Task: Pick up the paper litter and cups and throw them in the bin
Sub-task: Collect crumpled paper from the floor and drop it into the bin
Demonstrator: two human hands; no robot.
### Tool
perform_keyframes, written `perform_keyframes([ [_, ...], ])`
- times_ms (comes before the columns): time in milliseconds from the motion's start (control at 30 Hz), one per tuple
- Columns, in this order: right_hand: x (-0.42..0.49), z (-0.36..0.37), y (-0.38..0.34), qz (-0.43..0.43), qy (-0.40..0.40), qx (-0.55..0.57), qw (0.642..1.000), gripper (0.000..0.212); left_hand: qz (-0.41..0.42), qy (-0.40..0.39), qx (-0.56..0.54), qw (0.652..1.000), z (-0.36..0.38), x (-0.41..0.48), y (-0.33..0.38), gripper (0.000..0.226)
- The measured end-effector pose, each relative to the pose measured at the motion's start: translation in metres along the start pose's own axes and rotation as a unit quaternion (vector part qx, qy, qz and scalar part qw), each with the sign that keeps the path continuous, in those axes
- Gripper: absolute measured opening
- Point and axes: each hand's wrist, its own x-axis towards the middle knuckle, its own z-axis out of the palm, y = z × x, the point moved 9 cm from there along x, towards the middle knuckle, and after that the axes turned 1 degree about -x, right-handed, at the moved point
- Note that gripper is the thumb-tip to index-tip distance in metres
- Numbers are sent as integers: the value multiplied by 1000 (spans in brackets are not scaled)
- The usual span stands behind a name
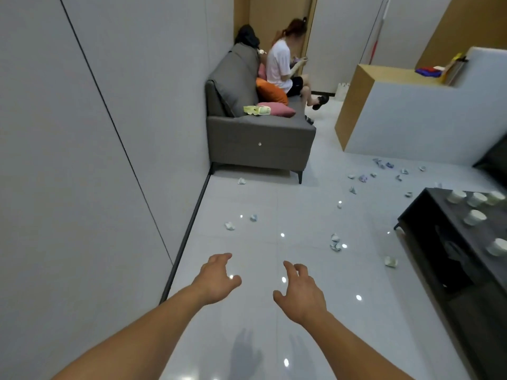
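Note:
Both my arms reach out over the white tiled floor. My left hand (218, 281) and my right hand (300, 293) hang with relaxed, spread fingers and hold nothing. Crumpled paper scraps lie scattered ahead: one pair (230, 225) near the left wall, a bigger wad (335, 242) right of centre, one piece (241, 181) by the sofa, and several more (363, 178) farther back right. A tipped white paper cup (391, 261) lies on the floor beside the dark table. Several white cups (474, 217) stand on that table. No bin is in view.
A low dark table (428, 215) fills the right side. A grey sofa (260, 138) stands against the left wall, with a person seated at its far end. A white and wood counter (411, 119) stands at the back right. A grey wall runs along the left.

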Motion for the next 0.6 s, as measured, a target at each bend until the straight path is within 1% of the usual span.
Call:
perform_keyframes([
  [100,42,0,8,11,-14,3,1000,76,2,-23,4,1000,-5,47,13,72],
  [200,104,-9,15,10,-23,0,1000,77,-6,-33,6,999,-12,102,22,73],
  [400,250,-52,19,-12,-39,1,999,77,-56,-1,-6,998,-51,214,45,74],
  [467,289,-70,15,-23,-46,0,999,77,-70,9,-9,997,-68,245,54,73],
  [533,329,-89,14,-41,-33,-9,999,76,-75,27,-22,997,-84,277,62,72],
  [600,365,-101,15,-36,-41,-14,998,75,-91,30,-40,995,-92,305,64,71],
])
